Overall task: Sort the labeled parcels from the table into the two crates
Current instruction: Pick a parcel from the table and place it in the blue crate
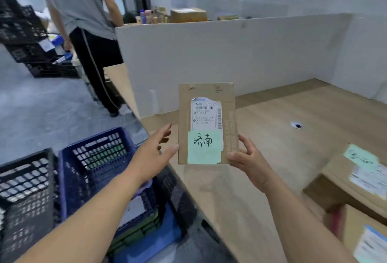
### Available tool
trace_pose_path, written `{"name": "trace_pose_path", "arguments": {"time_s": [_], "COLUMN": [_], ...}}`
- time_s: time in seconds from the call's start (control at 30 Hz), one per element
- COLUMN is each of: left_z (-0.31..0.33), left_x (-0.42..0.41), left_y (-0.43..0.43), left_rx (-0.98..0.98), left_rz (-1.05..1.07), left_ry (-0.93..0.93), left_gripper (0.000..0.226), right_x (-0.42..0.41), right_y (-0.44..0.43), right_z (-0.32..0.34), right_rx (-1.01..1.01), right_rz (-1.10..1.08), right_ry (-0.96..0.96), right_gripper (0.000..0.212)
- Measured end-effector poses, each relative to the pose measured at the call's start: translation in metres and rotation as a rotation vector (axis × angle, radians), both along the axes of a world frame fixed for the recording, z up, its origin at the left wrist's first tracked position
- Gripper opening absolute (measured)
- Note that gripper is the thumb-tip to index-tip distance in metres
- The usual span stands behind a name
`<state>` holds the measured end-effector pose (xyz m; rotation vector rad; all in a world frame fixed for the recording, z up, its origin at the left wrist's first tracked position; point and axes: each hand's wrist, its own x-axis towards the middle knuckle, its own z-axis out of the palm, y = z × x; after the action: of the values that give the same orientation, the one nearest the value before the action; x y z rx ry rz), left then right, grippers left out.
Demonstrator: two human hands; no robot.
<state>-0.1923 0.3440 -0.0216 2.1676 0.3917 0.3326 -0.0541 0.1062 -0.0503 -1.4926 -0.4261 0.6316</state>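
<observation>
My right hand [248, 159] pinches the parcel [206, 116] upright at centre frame. My left hand [154, 150], fingers straight, lies nearer the blue crate [100, 168] and black crate [25, 200] at lower left.

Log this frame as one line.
parcel: held up, green note facing camera | right hand: pinches its lower corner | left hand: open at its left edge | unsorted: two boxes on table

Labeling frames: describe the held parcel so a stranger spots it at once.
Above the wooden table's left edge, by the blue crate, the right hand grips a flat cardboard parcel upright. Unlike the thicker boxes at the table's right, it is thin and raised, its green note facing the camera.
</observation>
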Motion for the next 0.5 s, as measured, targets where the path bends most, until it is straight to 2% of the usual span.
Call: {"name": "trace_pose_path", "arguments": {"time_s": [0.23,0.5], "left_z": [-0.021,-0.053], "left_x": [-0.083,-0.145], "left_y": [0.126,0.234], "left_rx": [0.249,0.330], "left_rz": [0.160,0.249], "left_ry": [0.146,0.320], "left_gripper": [0.070,0.074], "right_x": [-0.043,-0.077], "right_y": [0.123,0.258], "right_z": [-0.018,-0.044], "right_rx": [-0.062,-0.127], "right_rz": [0.170,0.292], "right_ry": [0.088,0.140], "right_gripper": [0.092,0.094]}}
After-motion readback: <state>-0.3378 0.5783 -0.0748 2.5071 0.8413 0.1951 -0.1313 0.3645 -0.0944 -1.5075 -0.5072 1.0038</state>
